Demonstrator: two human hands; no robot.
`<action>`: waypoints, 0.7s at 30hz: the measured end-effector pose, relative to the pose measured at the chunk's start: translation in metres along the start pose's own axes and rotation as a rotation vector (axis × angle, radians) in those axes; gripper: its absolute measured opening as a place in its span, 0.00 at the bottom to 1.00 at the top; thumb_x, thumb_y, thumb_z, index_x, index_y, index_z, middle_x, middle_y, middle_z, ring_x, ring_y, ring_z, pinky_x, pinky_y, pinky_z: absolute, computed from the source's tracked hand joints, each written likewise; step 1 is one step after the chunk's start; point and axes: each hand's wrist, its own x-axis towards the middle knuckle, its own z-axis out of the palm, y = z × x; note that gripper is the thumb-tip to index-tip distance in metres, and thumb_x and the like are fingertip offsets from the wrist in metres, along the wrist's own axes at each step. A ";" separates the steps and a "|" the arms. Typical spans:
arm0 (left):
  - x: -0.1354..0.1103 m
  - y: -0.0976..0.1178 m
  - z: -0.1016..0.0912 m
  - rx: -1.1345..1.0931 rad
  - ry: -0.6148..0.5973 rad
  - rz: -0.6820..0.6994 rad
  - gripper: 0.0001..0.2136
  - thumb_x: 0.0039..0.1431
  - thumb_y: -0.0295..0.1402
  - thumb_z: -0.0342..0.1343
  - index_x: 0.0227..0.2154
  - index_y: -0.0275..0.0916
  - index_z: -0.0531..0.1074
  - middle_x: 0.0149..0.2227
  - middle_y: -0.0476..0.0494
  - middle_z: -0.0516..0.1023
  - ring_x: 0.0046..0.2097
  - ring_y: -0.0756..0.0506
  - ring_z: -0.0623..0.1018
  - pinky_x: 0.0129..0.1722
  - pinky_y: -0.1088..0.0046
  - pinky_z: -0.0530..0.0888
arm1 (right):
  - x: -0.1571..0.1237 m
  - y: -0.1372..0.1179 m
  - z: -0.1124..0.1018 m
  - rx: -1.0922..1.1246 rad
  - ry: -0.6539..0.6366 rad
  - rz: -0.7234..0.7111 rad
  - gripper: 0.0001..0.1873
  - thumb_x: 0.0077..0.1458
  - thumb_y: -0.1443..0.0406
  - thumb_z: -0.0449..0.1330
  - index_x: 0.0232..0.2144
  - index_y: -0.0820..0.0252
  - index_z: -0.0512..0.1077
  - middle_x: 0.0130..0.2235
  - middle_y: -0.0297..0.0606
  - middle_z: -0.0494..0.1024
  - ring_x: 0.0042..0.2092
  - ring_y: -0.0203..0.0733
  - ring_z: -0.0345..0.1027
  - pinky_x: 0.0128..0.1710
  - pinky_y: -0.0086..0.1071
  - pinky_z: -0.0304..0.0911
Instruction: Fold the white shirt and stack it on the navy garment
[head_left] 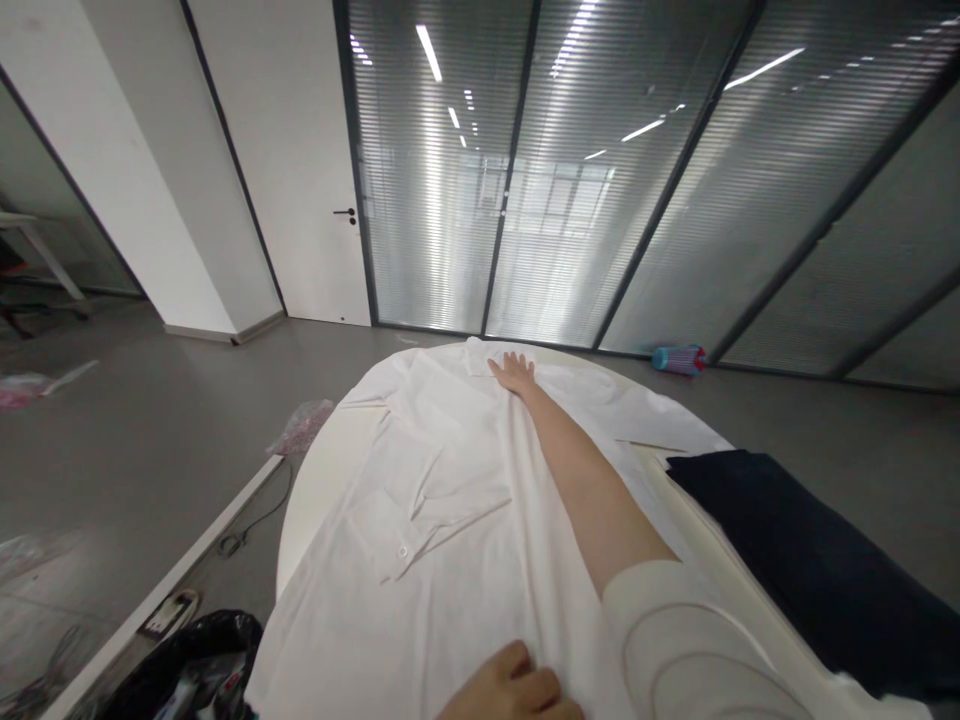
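A white button-up shirt (450, 600) lies spread over a round white table (319, 500), with its collar end at the far side. One sleeve (427, 510) is folded across the front, its buttoned cuff pointing to the lower left. My right hand (514, 374) rests flat and open on the shirt near the collar, with the arm stretched out over the cloth. At the bottom edge of the view, my left hand (510, 685) is curled on the near part of the shirt, with the cloth bunched under its fingers. The frame cuts off part of this hand.
A dark navy cloth (802, 565) lies on the table's right side. A black plastic bag (191, 675) sits on the floor at lower left, and a clear plastic bag (301, 425) lies beyond the table's left edge. A blue and pink bottle (679, 360) lies near the glass wall.
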 end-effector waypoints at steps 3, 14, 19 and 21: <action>0.029 -0.011 -0.027 -0.031 -0.097 -0.029 0.14 0.64 0.39 0.58 0.25 0.38 0.67 0.22 0.51 0.68 0.27 0.49 0.70 0.27 0.71 0.63 | -0.008 0.008 -0.013 -0.005 0.027 -0.029 0.38 0.69 0.48 0.28 0.72 0.62 0.42 0.73 0.44 0.41 0.72 0.52 0.32 0.69 0.50 0.30; 0.086 -0.009 -0.009 -0.118 -0.287 -0.001 0.44 0.61 0.65 0.38 0.69 0.36 0.53 0.69 0.27 0.54 0.69 0.24 0.52 0.64 0.40 0.53 | -0.066 0.028 0.000 -0.078 -0.086 -0.100 0.41 0.65 0.41 0.33 0.72 0.54 0.42 0.73 0.42 0.37 0.73 0.52 0.29 0.68 0.52 0.27; 0.068 0.004 0.042 0.093 -0.106 0.159 0.24 0.65 0.49 0.49 0.61 0.50 0.68 0.67 0.38 0.61 0.66 0.26 0.60 0.60 0.38 0.61 | -0.045 0.024 0.000 -0.093 -0.051 -0.037 0.42 0.64 0.39 0.34 0.72 0.51 0.40 0.74 0.41 0.33 0.73 0.54 0.24 0.68 0.54 0.25; 0.064 0.008 0.069 0.163 -0.039 0.238 0.18 0.64 0.42 0.52 0.55 0.52 0.73 0.62 0.42 0.69 0.64 0.31 0.66 0.58 0.43 0.67 | -0.035 0.022 0.000 -0.101 -0.037 -0.022 0.41 0.65 0.41 0.34 0.72 0.51 0.39 0.74 0.39 0.33 0.73 0.54 0.24 0.68 0.55 0.24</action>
